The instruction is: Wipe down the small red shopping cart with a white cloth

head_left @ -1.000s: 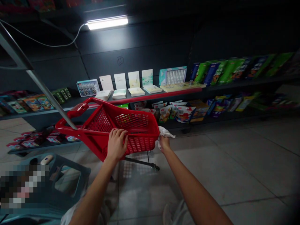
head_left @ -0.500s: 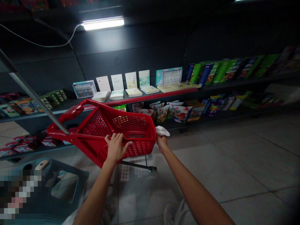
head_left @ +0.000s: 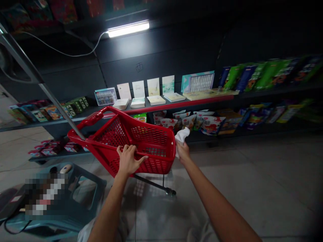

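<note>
A red plastic shopping cart (head_left: 148,134) stands in front of me, its handle to the left and its basket end to the right. No goods show inside its basket. My left hand (head_left: 129,162) grips the cart's near rim, fingers hooked over the edge and thumb stretched along it. At the basket's right end, my right hand (head_left: 183,153) is closed around a crumpled white cloth (head_left: 182,135). The cloth lies against the outside of that end, and part of it sticks up above my fingers.
Behind the cart runs a shelf (head_left: 156,108) with books, boxes and snack bags (head_left: 213,125). A blue-grey plastic stool (head_left: 101,188) with things on it stands at the lower left. A metal pole (head_left: 57,104) rises beside the cart's handle. Tiled floor (head_left: 242,188) extends rightward.
The view has shifted left, so the cart and shelf appear further right. My right hand and the cloth stay at the cart's end, the cloth now standing higher. My left hand keeps its hold.
</note>
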`<action>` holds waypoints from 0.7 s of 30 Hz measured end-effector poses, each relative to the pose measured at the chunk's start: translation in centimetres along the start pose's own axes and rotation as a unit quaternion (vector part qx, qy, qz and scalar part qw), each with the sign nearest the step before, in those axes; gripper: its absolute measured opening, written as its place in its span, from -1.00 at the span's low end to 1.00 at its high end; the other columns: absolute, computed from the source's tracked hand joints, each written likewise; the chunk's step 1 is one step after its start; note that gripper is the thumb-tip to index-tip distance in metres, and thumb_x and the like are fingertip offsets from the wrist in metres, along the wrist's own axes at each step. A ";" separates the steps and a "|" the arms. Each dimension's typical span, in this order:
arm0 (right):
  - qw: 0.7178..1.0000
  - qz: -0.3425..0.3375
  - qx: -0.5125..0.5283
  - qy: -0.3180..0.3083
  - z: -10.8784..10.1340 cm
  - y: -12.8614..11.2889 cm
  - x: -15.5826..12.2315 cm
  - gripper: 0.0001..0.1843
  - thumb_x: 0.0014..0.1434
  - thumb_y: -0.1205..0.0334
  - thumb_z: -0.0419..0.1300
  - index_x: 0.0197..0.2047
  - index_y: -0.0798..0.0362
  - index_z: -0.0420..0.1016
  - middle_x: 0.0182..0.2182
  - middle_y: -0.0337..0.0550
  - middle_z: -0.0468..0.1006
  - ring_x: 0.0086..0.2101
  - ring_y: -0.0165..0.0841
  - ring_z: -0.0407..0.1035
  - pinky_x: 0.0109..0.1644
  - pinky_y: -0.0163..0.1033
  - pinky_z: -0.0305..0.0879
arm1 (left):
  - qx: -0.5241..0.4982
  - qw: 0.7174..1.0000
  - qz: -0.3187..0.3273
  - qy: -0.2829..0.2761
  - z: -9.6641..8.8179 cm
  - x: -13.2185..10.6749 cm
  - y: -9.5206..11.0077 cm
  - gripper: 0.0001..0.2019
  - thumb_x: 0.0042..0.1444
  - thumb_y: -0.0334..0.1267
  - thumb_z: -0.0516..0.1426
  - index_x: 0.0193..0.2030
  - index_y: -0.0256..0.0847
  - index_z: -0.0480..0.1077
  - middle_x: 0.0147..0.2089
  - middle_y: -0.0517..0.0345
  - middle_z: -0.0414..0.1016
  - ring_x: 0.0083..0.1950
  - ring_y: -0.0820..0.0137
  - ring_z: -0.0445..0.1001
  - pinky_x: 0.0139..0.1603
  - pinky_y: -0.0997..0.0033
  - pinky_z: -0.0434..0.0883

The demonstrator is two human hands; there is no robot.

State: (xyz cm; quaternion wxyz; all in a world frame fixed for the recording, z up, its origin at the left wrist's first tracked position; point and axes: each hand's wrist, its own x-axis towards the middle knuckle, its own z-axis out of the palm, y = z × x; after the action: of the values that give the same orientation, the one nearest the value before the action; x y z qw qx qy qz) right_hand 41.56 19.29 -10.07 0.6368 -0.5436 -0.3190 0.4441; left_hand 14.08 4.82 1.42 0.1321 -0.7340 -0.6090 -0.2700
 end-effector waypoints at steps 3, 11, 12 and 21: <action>0.997 0.044 -0.057 -0.017 -0.5 2.2 -1.6 -0.64 0.07 0.03 0.30 -0.16 0.13 0.62 -0.35 -0.06 0.67 -0.30 -0.22 0.55 -0.30 -0.28 0.44 | -0.006 1.000 -0.001 0.006 -0.2 -0.1 -0.6 -0.63 0.16 0.13 0.22 -0.35 -0.11 0.29 -0.29 0.14 0.52 -0.09 0.19 0.37 0.27 -0.05 0.02; 0.998 0.057 -0.027 0.008 0.8 1.8 0.2 -0.58 0.10 0.06 0.27 -0.02 0.11 0.58 -0.31 -0.07 0.67 -0.38 -0.31 0.54 -0.38 -0.33 0.41 | -0.007 1.000 -0.005 0.003 -0.6 -0.4 -1.6 -0.62 0.18 0.15 0.21 -0.38 -0.11 0.31 -0.32 0.15 0.53 -0.09 0.18 0.39 0.25 -0.07 0.00; 0.999 0.033 -0.008 0.019 1.3 1.3 0.9 -0.52 0.10 0.06 0.27 0.05 0.09 0.55 -0.22 -0.07 0.68 -0.33 -0.33 0.55 -0.34 -0.35 0.43 | -0.006 1.000 -0.006 0.001 -0.6 -0.4 -1.6 -0.62 0.18 0.15 0.21 -0.38 -0.11 0.31 -0.32 0.14 0.53 -0.08 0.17 0.39 0.26 -0.08 -0.01; 0.988 -0.028 -0.142 -0.053 0.0 2.9 -2.9 -0.56 0.17 -0.12 0.25 -0.08 0.06 0.59 -0.27 -0.10 0.67 -0.27 -0.28 0.56 -0.24 -0.26 0.48 | -0.005 1.000 -0.004 -0.004 -0.4 -0.1 -1.7 -0.60 0.17 0.18 0.20 -0.39 -0.11 0.30 -0.31 0.15 0.54 -0.06 0.17 0.38 0.29 -0.09 -0.05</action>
State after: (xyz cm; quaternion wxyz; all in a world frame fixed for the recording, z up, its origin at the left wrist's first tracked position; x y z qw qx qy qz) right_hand 39.74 16.70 -12.63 0.5472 -0.5954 -0.4272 0.4045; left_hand 12.30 4.86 1.48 0.1252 -0.7335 -0.6108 -0.2706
